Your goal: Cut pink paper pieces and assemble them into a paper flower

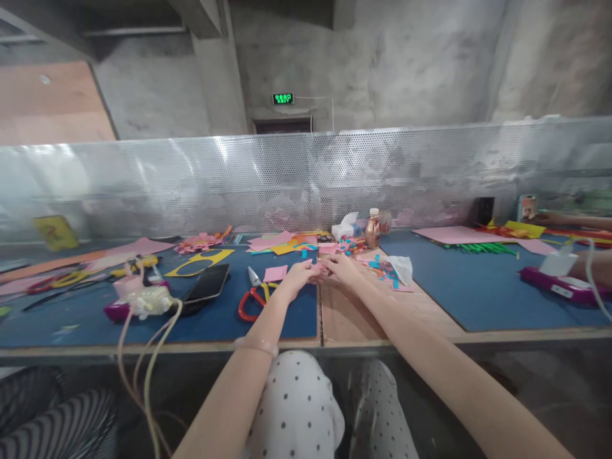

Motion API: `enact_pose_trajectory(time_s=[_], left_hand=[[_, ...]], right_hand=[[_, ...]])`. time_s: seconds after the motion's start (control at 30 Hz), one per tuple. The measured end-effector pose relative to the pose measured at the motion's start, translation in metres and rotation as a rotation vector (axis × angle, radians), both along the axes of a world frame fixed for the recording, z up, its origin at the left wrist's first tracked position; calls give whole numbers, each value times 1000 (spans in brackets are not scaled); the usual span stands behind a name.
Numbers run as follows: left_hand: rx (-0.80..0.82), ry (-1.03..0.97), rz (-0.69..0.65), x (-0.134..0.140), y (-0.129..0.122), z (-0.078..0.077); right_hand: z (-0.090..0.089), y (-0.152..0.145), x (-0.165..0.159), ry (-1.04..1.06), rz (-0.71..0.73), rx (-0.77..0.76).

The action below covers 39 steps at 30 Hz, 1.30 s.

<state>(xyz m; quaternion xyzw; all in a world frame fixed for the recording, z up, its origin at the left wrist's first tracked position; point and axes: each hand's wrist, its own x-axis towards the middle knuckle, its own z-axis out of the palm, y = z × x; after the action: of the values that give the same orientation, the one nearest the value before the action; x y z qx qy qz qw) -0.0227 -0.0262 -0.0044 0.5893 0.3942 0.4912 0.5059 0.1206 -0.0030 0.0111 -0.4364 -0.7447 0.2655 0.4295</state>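
Cannot safely identify anything so small between left hand [300,279] and right hand [341,268]; see co-worker's forearm [581,221] cropped by right edge.

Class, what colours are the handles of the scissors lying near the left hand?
Red and yellow; the scissors show best in the head view.

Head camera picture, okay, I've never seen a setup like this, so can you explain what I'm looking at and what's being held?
There's no machine here. A person wears a camera on their head, looking forward and down, so you see their bare left hand and right hand out over a table. Left of the hands lie scissors, a pink paper square and a yellow sheet with round holes. Beyond the hands stands a bottle. The hands come close together at the fingertips, but whatever they may hold is too small to tell. The arm at the far right edge belongs to someone else.
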Motion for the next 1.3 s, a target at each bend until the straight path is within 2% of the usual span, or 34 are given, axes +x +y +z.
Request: enact_pose_trajectory(time_s=[0.13, 0.27, 0.53, 0.83, 0.93, 1.07, 1.3], left_hand=[[-7, -7, -19, 0, -1, 1], [10, 14, -10, 0, -2, 1], [35, 56, 17, 1, -1, 0], [41, 49, 31, 0, -1, -1], [34, 56, 39, 1, -1, 0], [25, 70, 77, 1, -3, 3], [27, 55, 192, 1, -3, 3]], right_hand=[[-1, 0, 1, 16, 34, -18], [-3, 2, 2, -36, 47, 30], [-7, 7, 0, -37, 10, 103], [-11, 10, 2, -57, 149, 70], [-11, 12, 3, -84, 124, 90], [-12, 11, 1, -80, 25, 108], [-11, 9, 0, -31, 80, 71]])
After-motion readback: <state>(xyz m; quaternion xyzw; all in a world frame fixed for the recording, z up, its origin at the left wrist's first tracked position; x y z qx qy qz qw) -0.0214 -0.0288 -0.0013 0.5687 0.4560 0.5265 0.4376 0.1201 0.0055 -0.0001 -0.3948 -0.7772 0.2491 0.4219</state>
